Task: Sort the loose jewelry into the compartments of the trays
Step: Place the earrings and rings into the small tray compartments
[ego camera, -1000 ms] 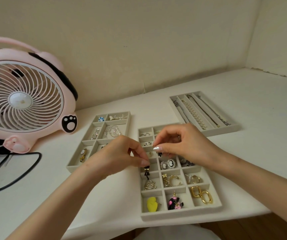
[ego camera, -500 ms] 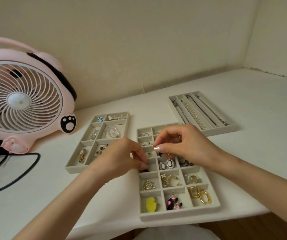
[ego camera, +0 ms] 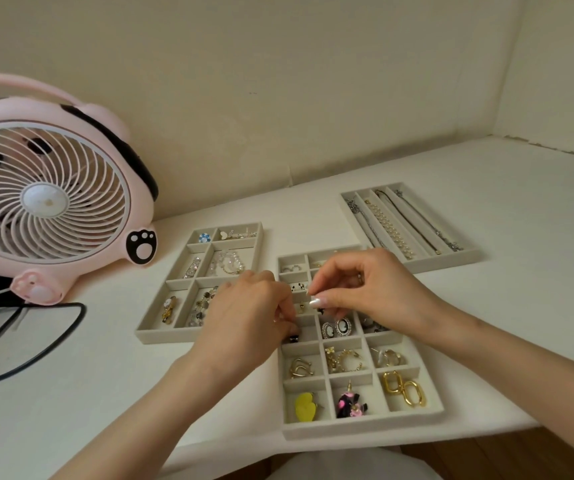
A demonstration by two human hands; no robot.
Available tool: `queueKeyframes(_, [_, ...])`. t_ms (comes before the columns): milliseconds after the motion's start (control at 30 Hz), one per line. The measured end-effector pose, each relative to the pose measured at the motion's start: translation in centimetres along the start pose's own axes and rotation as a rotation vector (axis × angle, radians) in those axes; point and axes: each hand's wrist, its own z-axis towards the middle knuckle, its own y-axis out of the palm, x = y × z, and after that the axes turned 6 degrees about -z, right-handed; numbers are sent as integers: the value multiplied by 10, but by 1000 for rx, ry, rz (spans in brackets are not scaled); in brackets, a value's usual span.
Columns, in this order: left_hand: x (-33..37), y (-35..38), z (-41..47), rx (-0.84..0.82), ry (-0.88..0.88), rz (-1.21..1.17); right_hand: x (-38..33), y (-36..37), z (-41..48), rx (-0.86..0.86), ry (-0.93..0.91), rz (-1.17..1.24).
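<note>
The small black earring [ego camera: 294, 338] sits at the fingertips of the left hand [ego camera: 247, 327], low in a left-column compartment of the near tray [ego camera: 361, 432], about midway along the tray. That hand's fingers are curled down, thumb and forefinger closed on the earring. The pinch suits something too small to drop in accurately. Whether the earring already touches the compartment floor I cannot tell.

The right hand [ego camera: 368, 289] hovers just beyond, toward the far side. Its fingers are bunched, with thumb and forefinger pressed together on a small dark piece [ego camera: 320, 310]. This is likely the mate, held ready so the pair ends up together.

The neighbouring cells suggest the same logic. Two cameo earrings [ego camera: 335, 328] share one cell, and gold oblong hoops [ego camera: 404, 389] share another at the near right corner. A yellow heart piece [ego camera: 304, 407] and a black-and-pink floral earring [ego camera: 349, 405] each have a cell in the nearest row.

Bulkier beaded pieces lie in the left tray [ego camera: 160, 336], which has larger compartments. Chains and a pearl strand [ego camera: 389, 230] lie straight in the long slots of the far right tray [ego camera: 451, 263], probably so that they do not tangle. All three trays rest on the white tabletop [ego camera: 521, 237]. A pink fan [ego camera: 46, 202] stands at the far left, well apart.
</note>
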Motion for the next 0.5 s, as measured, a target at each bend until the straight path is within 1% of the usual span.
queueKeyframes(133, [-1, 0, -1, 12, -6, -21, -1, 0, 0, 22, -19, -62])
queueKeyframes(267, [-7, -3, -2, 34, -20, -94, -5, -1, -1, 3, -23, -94])
queueKeyframes(333, [-10, -7, -2, 79, -15, -173, -7, 0, -2, -12, -14, -77])
queueKeyframes(400, [-12, -9, -2, 129, -5, -301, -10, 1, -3, -20, -3, -35])
queueKeyframes(500, [-15, -11, -5, 109, 9, -465, -14, 4, -2, -7, 28, 33])
